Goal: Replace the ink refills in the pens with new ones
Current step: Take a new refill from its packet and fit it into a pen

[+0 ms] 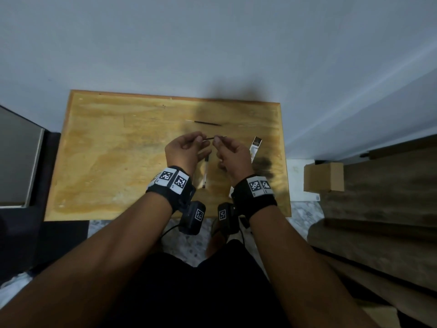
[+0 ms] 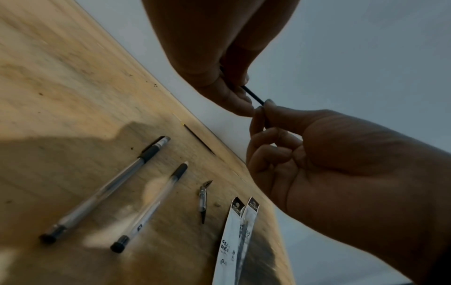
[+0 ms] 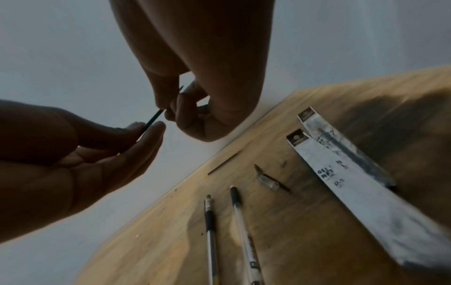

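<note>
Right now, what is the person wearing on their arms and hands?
Both forearms are bare, with no sleeves or gloves. Each wrist has a black strap bearing white square-patterned marker tags, and a small black camera box with its own tag hangs beneath, trailing thin black cables.

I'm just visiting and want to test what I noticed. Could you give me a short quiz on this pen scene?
1. True or false: the left hand and right hand both pinch one thin dark refill, held above the table.
2. How many pens lie on the table? A one, B two, C four.
3. Fill in: the white refill packets number ___.
Key: 1 true; 2 B; 3 two.
</note>
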